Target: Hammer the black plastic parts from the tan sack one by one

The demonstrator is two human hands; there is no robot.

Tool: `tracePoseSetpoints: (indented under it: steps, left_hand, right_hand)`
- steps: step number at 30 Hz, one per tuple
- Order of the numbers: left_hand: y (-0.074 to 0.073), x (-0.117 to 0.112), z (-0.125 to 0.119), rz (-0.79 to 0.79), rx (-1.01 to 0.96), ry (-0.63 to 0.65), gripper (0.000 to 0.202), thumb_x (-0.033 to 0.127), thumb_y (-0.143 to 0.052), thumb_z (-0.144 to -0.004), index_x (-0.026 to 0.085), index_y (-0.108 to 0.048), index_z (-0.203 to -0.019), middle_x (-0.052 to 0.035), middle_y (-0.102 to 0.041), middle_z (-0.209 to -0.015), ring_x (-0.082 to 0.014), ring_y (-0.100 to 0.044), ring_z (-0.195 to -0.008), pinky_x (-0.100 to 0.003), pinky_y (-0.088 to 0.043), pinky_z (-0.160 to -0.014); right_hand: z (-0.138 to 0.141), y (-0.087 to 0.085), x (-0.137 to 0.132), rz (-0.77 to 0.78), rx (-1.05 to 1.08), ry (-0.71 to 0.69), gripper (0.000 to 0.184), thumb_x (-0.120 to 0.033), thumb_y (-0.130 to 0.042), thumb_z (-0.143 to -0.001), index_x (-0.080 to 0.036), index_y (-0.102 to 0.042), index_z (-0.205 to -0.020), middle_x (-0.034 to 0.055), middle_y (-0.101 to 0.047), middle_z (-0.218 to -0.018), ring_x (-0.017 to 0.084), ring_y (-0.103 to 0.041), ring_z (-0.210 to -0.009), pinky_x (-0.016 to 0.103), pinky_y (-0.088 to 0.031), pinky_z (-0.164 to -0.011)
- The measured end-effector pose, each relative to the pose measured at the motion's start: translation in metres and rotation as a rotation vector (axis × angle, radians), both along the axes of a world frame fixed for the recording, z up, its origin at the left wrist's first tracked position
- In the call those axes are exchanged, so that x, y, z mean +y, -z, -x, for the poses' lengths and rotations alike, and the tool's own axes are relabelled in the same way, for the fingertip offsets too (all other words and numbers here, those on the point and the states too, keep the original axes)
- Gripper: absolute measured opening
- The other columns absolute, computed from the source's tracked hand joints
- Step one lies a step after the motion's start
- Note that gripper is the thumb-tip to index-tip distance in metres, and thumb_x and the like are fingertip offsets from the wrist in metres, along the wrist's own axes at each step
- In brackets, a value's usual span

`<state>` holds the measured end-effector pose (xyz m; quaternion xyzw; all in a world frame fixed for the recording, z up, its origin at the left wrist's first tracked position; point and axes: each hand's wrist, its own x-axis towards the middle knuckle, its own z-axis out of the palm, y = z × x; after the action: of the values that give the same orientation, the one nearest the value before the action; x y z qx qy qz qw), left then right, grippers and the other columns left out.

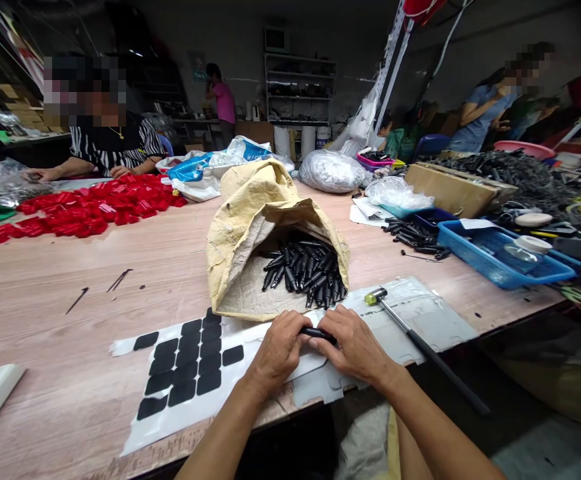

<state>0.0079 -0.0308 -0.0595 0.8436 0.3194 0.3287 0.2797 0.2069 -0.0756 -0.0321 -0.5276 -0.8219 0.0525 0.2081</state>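
Between my two hands lies a short black cylindrical piece (315, 333), level above the table's front edge. My left hand (283, 343) pinches its left end, and my right hand (353, 343) has its fingers wrapped round the right end. Just beyond them a yellow woven sack (235, 247) lies with its mouth towards me, with many similar black pieces (305, 267) heaped inside. Left of my hands is a white sheet of black square stickers (186, 372). A hammer (410, 330) with a yellow tip and black handle rests to the right on a translucent plastic sheet (435, 308).
Red parts (100, 207) are piled at the far left before a seated person (108, 133). A blue tray (500, 260) holding a lidded jar and a heap of black parts (510, 177) occupy the right. A white box (0, 393) sits at the left edge.
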Motion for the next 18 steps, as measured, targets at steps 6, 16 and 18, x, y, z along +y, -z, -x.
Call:
tracePoseSetpoints:
  steps: [6, 16, 18]
  left_hand:
    - [-0.0018, -0.0021, 0.0011, 0.035, -0.012, 0.000, 0.019, 0.013, -0.047, -0.087, 0.021, -0.060, -0.098, -0.0064, -0.062, -0.093, -0.0245, -0.055, -0.092, -0.039, -0.044, -0.084]
    - [-0.0042, -0.0021, 0.0010, 0.103, -0.046, -0.005, 0.016, 0.014, -0.050, -0.087, 0.020, -0.062, -0.095, -0.0049, -0.063, -0.093, -0.0229, -0.056, -0.092, -0.036, -0.044, -0.084]
    - [-0.0055, -0.0014, 0.0005, 0.117, -0.063, -0.015, 0.016, 0.015, -0.051, -0.088, 0.020, -0.062, -0.098, -0.0044, -0.063, -0.094, -0.0223, -0.057, -0.092, -0.036, -0.043, -0.085]
  right_hand:
    - [0.0069, 0.0082, 0.0028, -0.042, 0.079, -0.106, 0.010, -0.026, -0.057, -0.097, -0.019, -0.064, -0.094, 0.0060, -0.062, -0.090, 0.022, -0.047, -0.090, 0.037, -0.035, -0.079]
    - [-0.0008, 0.0039, -0.0014, -0.013, 0.118, -0.079, 0.018, -0.038, -0.062, -0.096, -0.022, -0.066, -0.105, 0.0040, -0.066, -0.091, 0.021, -0.050, -0.089, 0.037, -0.035, -0.080]
    - [-0.0023, 0.0030, -0.0029, -0.005, 0.147, -0.061, 0.020, -0.041, -0.067, -0.092, -0.022, -0.065, -0.100, 0.0030, -0.064, -0.089, 0.020, -0.050, -0.087, 0.036, -0.035, -0.079]
